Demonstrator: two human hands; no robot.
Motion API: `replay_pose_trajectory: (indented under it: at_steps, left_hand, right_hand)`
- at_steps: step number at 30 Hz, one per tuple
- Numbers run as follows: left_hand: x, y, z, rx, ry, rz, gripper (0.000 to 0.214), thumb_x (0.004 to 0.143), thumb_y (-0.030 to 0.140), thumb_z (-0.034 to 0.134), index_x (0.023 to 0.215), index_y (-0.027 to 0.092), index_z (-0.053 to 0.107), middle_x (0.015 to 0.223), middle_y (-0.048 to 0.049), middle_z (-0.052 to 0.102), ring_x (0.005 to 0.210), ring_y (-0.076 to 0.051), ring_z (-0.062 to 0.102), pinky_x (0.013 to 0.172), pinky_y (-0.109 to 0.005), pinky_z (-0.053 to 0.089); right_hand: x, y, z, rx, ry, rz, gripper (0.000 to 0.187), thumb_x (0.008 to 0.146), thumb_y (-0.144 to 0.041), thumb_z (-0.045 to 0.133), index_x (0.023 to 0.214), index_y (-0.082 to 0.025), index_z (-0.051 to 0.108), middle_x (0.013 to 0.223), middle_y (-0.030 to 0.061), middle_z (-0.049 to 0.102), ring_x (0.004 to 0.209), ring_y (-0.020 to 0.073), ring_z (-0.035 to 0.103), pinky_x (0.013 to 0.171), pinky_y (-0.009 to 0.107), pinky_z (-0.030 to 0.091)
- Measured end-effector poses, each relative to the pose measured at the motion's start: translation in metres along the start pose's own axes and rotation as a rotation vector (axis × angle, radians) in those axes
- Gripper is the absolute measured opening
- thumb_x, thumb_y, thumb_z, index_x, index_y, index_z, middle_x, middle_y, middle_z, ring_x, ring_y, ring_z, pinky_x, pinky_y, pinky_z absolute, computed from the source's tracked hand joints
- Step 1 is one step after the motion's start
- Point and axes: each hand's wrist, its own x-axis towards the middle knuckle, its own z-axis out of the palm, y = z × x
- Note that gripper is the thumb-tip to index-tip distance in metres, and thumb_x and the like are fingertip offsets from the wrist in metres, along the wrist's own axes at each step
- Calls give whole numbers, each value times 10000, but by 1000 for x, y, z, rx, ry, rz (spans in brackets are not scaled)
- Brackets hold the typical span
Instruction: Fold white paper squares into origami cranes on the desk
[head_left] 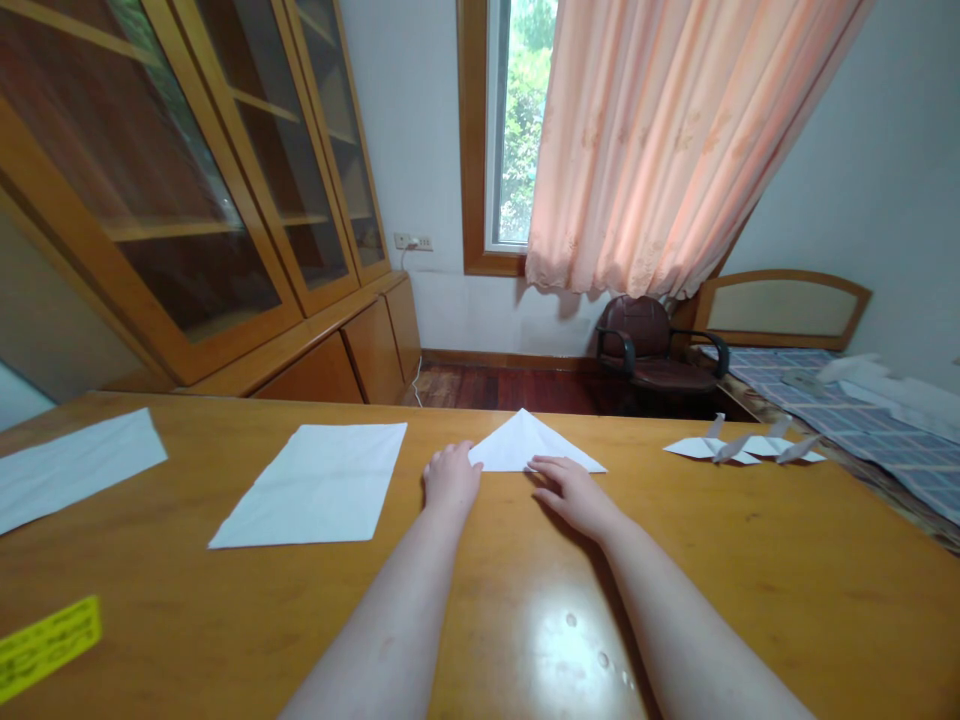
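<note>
A white sheet of paper (521, 440), folded into a triangle, lies on the wooden table with its peak pointing away from me. My left hand (452, 480) rests at the triangle's left corner, fingers bent over it and close together; whether they pinch the paper is hidden. On the long near edge, right of its middle, my right hand (568, 490) touches the paper with its fingers stretched out and thumb apart. Left of the triangle a flat white sheet (319, 485) lies by itself.
Another white paper (82, 465) lies at the far left, with a yellow label (49, 645) nearer me. Several folded paper birds (742, 445) stand at the right on the table (750, 590). Beyond are a glass-door cabinet (225, 190), an armchair (645, 345) and a bed (855, 385).
</note>
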Motion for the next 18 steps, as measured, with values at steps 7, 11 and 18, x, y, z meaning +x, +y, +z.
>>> replay_pose_trajectory:
  at_steps: [7,11,18]
  left_hand:
    - [-1,0,0,10,1,-1,369,826,356,523,1181,259,556,1140,-86,618,1056,-255,552,878,-368,417]
    - [-2,-1,-1,19,7,-3,346,829,341,516,1161,259,568,1114,-83,625,1036,-255,559,859,-365,426]
    - [-3,1,1,2,25,-27,350,821,338,512,1150,241,579,1137,-92,617,1059,-268,538,884,-389,422]
  right_hand:
    - [0,1,1,-106,-74,45,346,856,-378,524,1178,-289,615,1350,44,506,1261,218,421,1077,411,266]
    - [1,5,1,-115,-2,139,303,881,-345,473,1082,-252,680,1264,57,580,1190,197,491,1028,345,340]
    - [3,3,0,-128,61,272,309,880,-341,462,1030,-223,705,1263,96,559,1187,208,496,1022,335,341]
